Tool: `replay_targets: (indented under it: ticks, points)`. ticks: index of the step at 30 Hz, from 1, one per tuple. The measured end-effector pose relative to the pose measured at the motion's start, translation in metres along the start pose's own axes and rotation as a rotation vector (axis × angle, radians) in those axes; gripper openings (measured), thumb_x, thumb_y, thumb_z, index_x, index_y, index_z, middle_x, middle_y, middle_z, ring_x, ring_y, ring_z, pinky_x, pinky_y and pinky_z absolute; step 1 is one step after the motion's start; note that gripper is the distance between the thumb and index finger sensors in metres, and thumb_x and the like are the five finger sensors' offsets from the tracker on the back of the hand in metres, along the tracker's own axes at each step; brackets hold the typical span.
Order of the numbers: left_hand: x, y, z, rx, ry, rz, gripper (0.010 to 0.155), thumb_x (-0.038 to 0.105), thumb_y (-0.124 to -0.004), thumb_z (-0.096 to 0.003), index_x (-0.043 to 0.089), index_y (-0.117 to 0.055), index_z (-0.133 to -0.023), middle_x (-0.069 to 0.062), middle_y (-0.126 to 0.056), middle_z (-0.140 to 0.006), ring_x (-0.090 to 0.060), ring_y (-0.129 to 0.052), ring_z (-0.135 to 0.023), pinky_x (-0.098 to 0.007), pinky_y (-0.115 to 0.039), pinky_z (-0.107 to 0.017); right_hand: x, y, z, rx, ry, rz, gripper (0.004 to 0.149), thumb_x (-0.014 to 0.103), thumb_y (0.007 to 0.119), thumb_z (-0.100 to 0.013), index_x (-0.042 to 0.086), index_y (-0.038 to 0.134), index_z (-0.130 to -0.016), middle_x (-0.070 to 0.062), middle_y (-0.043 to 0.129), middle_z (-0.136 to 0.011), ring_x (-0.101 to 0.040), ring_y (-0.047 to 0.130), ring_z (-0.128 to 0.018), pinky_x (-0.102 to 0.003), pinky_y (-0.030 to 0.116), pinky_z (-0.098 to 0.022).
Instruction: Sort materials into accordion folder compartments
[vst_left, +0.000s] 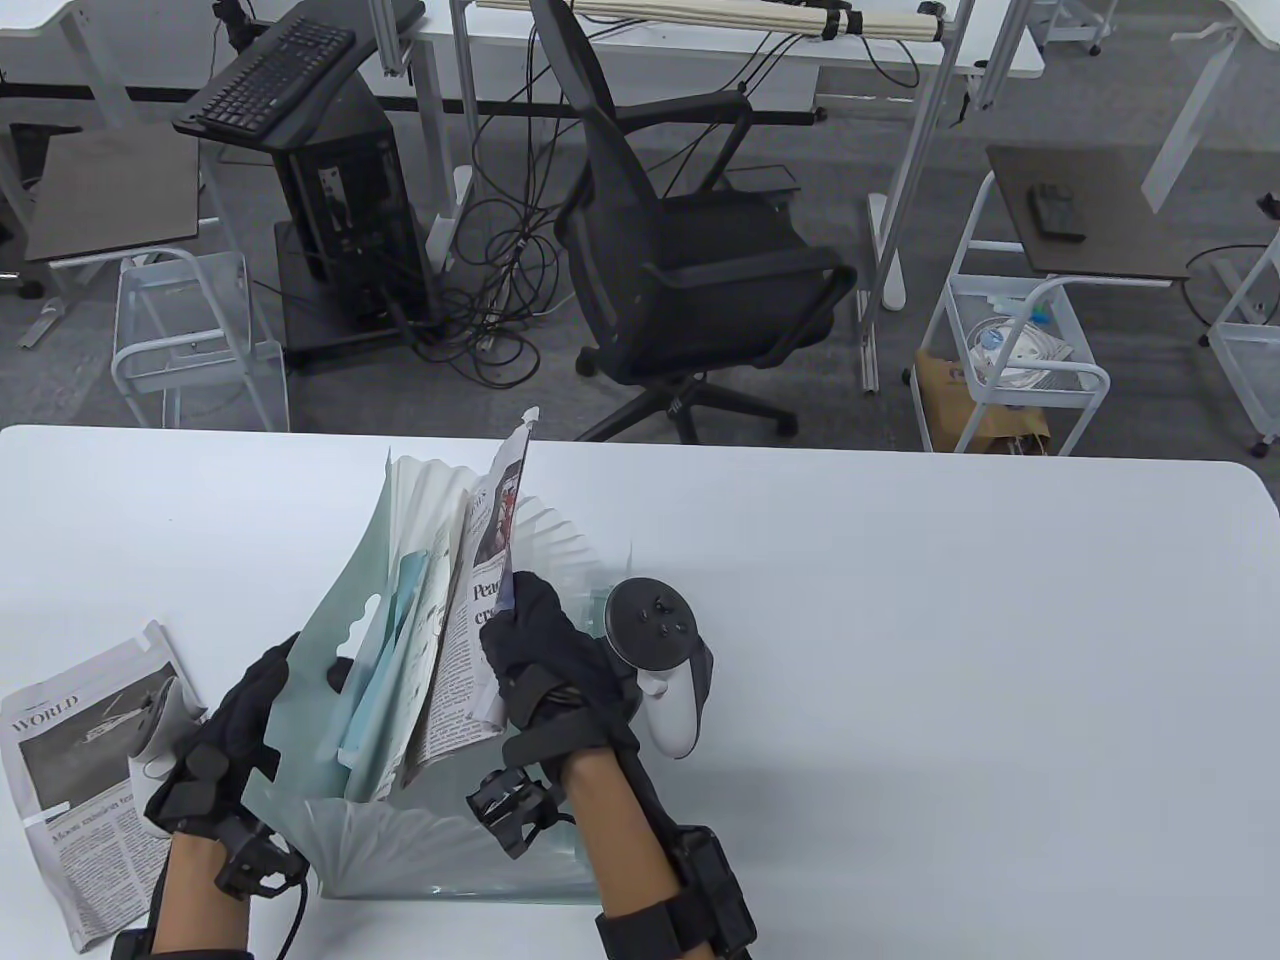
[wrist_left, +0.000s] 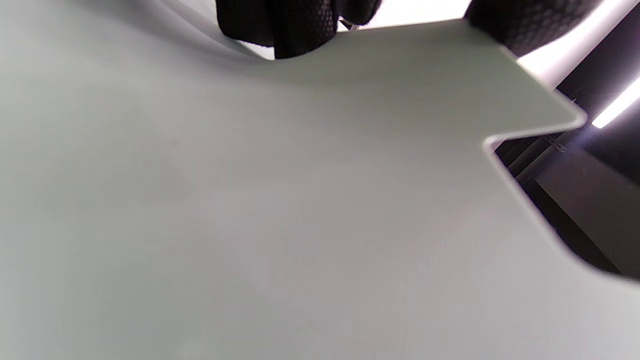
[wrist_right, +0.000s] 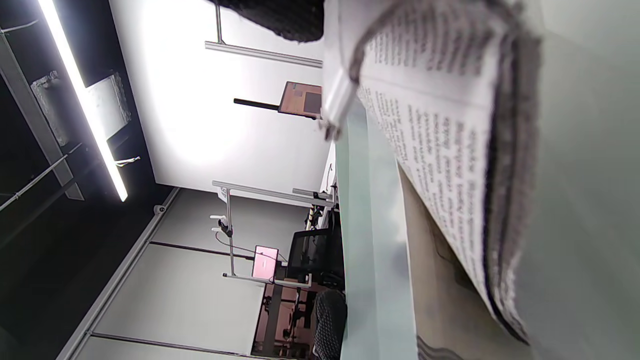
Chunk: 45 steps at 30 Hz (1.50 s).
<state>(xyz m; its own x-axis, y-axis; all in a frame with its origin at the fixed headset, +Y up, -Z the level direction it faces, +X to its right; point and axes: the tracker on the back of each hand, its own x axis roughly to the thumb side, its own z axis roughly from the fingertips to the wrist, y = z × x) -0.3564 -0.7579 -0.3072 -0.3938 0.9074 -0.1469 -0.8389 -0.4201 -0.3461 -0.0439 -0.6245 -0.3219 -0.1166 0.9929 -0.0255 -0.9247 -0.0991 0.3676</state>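
A pale green accordion folder (vst_left: 330, 640) stands fanned open on the white table (vst_left: 950, 640), with white pleated sides and light blue sheets (vst_left: 385, 680) in its pockets. My right hand (vst_left: 545, 650) grips a folded newspaper (vst_left: 470, 640) that stands in a middle pocket; its print fills the right wrist view (wrist_right: 440, 150). My left hand (vst_left: 235, 725) holds the folder's front flap, which fills the left wrist view (wrist_left: 280, 210), with my fingers (wrist_left: 295, 22) over its top edge.
A second folded newspaper (vst_left: 70, 770) headed WORLD lies on the table at the left, beside my left hand. Beyond the table's far edge stand a black office chair (vst_left: 690, 270), white carts and desks.
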Motion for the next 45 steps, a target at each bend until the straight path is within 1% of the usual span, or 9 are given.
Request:
replay_targets:
  ticks: [4,8,13,19,26,31,38,42,45]
  points:
    - [0.0,0.0,0.0,-0.001,0.0,-0.002,0.079,0.063,-0.071,-0.052,0.026,-0.033,-0.11,-0.01,-0.07,-0.103,-0.034,-0.048,-0.108,-0.067,-0.032,-0.072,-0.004,0.008,-0.002,0.029,-0.003,0.043,0.064,0.01,0.06,-0.066,-0.012,0.016,-0.106,-0.042,0.037,-0.103,-0.064,0.064,-0.087,-0.062,0.068,-0.066]
    - [0.0,0.0,0.0,-0.002,0.001,-0.003,0.079,0.063,-0.071,-0.0521,0.026,-0.033,-0.11,-0.01,-0.07,-0.103,-0.035,-0.048,-0.108,-0.067,-0.032,-0.072,-0.004,0.012,-0.003,0.041,0.0,0.142,0.065,0.011,0.064,-0.066,-0.011,0.019,-0.108,-0.041,0.037,-0.104,-0.064,0.062,-0.088,-0.065,0.064,-0.065]
    - [-0.001,0.0,0.0,0.0,0.001,-0.002,0.079,0.063,-0.071,-0.052,0.026,-0.033,-0.11,-0.01,-0.07,-0.102,-0.035,-0.049,-0.108,-0.067,-0.032,-0.073,0.002,0.012,-0.001,0.04,-0.014,0.217,0.061,0.012,0.065,-0.067,-0.008,0.028,-0.11,-0.039,0.042,-0.105,-0.064,0.063,-0.087,-0.067,0.063,-0.064]
    - [-0.002,-0.003,-0.002,-0.001,0.011,-0.013,0.078,0.063,-0.071,-0.0521,0.026,-0.034,-0.11,-0.01,-0.071,-0.102,-0.034,-0.05,-0.108,-0.066,-0.032,-0.073,0.012,-0.002,0.007,0.022,-0.052,0.303,0.054,0.016,0.066,-0.068,-0.005,0.041,-0.111,-0.038,0.049,-0.105,-0.064,0.067,-0.084,-0.066,0.065,-0.062]
    - [-0.003,-0.012,-0.007,-0.025,0.035,-0.043,0.075,0.061,-0.069,-0.0537,0.026,-0.035,-0.11,-0.012,-0.07,-0.104,-0.035,-0.048,-0.109,-0.065,-0.03,-0.074,0.022,-0.038,0.026,-0.086,-0.114,0.437,0.049,0.02,0.066,-0.069,0.0,0.05,-0.111,-0.036,0.051,-0.108,-0.065,0.062,-0.088,-0.074,0.053,-0.065]
    - [0.0,-0.025,-0.013,-0.052,0.068,-0.156,0.074,0.06,-0.066,-0.0552,0.026,-0.03,-0.111,-0.013,-0.066,-0.106,-0.036,-0.044,-0.109,-0.066,-0.027,-0.073,0.02,-0.074,0.048,-0.192,-0.158,0.523,0.049,0.024,0.065,-0.069,0.003,0.052,-0.111,-0.035,0.051,-0.11,-0.066,0.056,-0.091,-0.08,0.045,-0.065]
    - [-0.005,-0.049,-0.028,-0.069,0.153,-0.322,0.073,0.058,-0.065,-0.0558,0.024,-0.029,-0.11,-0.014,-0.064,-0.107,-0.037,-0.042,-0.109,-0.066,-0.027,-0.073,-0.003,-0.127,0.09,-0.314,-0.162,0.587,0.05,0.027,0.065,-0.069,0.006,0.051,-0.113,-0.034,0.049,-0.112,-0.068,0.046,-0.095,-0.083,0.035,-0.064]
    - [-0.01,-0.064,-0.036,-0.052,0.206,-0.408,0.073,0.056,-0.066,-0.0552,0.023,-0.03,-0.11,-0.015,-0.065,-0.106,-0.038,-0.042,-0.108,-0.066,-0.026,-0.072,-0.025,-0.149,0.108,-0.376,-0.138,0.662,0.052,0.028,0.065,-0.069,0.008,0.048,-0.114,-0.033,0.045,-0.115,-0.068,0.039,-0.097,-0.083,0.031,-0.064]
    - [-0.011,-0.072,-0.042,-0.041,0.239,-0.481,0.074,0.056,-0.067,-0.0548,0.023,-0.031,-0.11,-0.016,-0.065,-0.105,-0.038,-0.042,-0.108,-0.067,-0.027,-0.071,-0.041,-0.159,0.115,-0.404,-0.126,0.694,0.053,0.029,0.065,-0.069,0.01,0.047,-0.115,-0.032,0.042,-0.116,-0.068,0.034,-0.098,-0.083,0.027,-0.064]
